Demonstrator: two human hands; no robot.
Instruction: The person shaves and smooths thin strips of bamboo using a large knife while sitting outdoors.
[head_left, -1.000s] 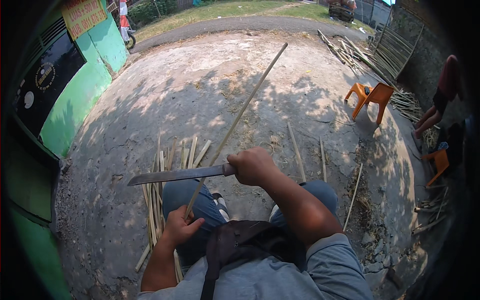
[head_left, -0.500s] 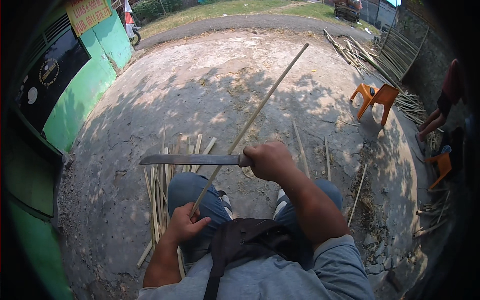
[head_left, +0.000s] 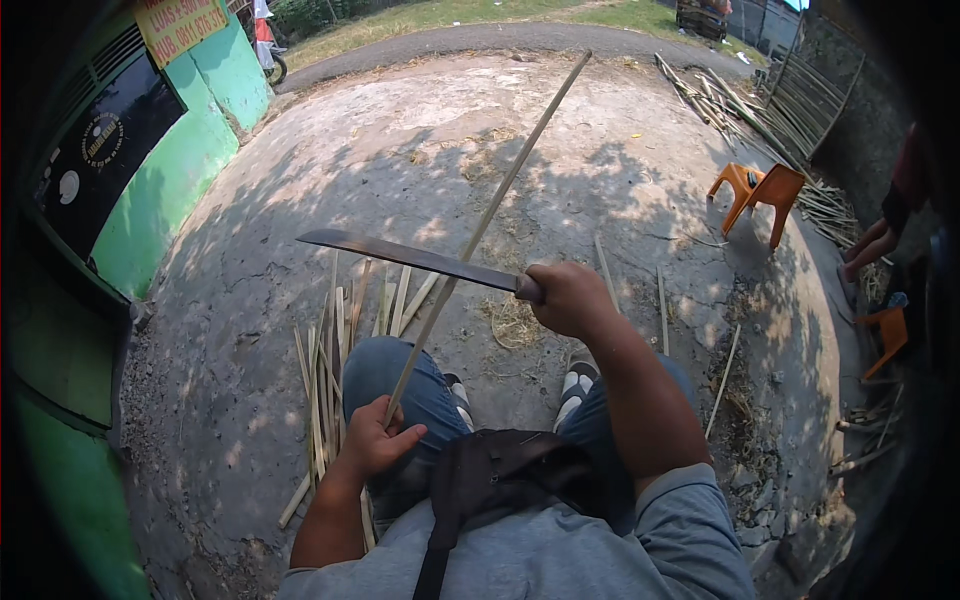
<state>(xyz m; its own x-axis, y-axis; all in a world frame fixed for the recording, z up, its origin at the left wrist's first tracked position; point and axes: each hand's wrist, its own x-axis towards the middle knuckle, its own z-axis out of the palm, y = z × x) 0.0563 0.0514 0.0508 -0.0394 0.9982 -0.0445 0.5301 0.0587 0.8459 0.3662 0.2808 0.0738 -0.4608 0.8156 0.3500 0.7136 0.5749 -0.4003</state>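
Observation:
My right hand point(head_left: 570, 300) is closed round the handle of a machete point(head_left: 420, 259), a long dark blade that points left and slants up toward its tip. Across the blade runs a thin bamboo strip point(head_left: 510, 178), which appears to touch it above my left knee. My left hand point(head_left: 382, 438) grips the strip's lower end beside that knee, thumb stretched to the right. From there the strip leans up and away to the right, its far end high over the ground. Beside my left leg lies a bundle of pale bamboo strips point(head_left: 318, 400), partly hidden by my leg and arm.
Single strips point(head_left: 722, 385) lie on the cracked concrete to the right. An orange plastic chair point(head_left: 765, 200) stands farther right, with piled bamboo point(head_left: 715, 105) behind it. A person point(head_left: 880, 235) is at the right edge. A green wall point(head_left: 160, 220) bounds the left.
The machete has moved up along the strip, and its tip has tilted upward. My right hand has shifted slightly right and up. The strip's far end has swung left and higher.

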